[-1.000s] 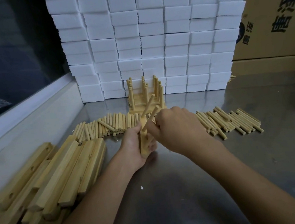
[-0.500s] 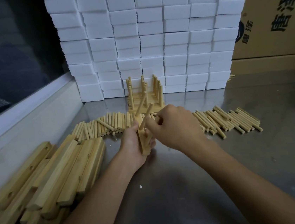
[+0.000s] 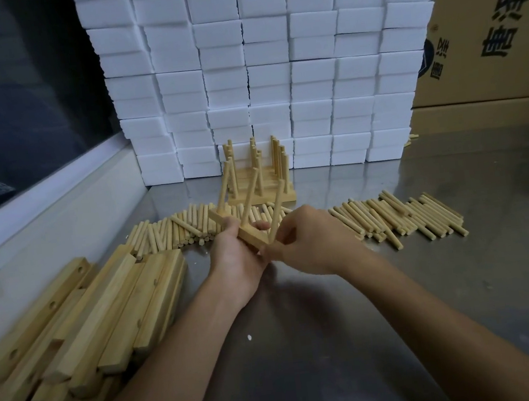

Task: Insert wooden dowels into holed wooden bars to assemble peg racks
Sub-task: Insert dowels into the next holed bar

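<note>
Since 0.5 s ago, the wooden bar (image 3: 251, 237) has tipped flatter, its 3 dowels (image 3: 251, 199) now fanning upward. Left hand (image 3: 236, 256) cradles the bar from beneath, fingers curled round it. Right hand (image 3: 307, 245) pinches the nearest dowel (image 3: 276, 217) at its base. Finished racks (image 3: 259, 181) stand behind, before white foam blocks (image 3: 268, 68); loose bars (image 3: 104, 311) lie left.

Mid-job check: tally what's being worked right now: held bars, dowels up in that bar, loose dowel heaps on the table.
Pale wooden holed bar, gripped by left hand: 1
Round wooden dowels rising from it, nearest pinched by right hand: 3
Loose dowel heaps on steel table: 2
Total: 6
</note>
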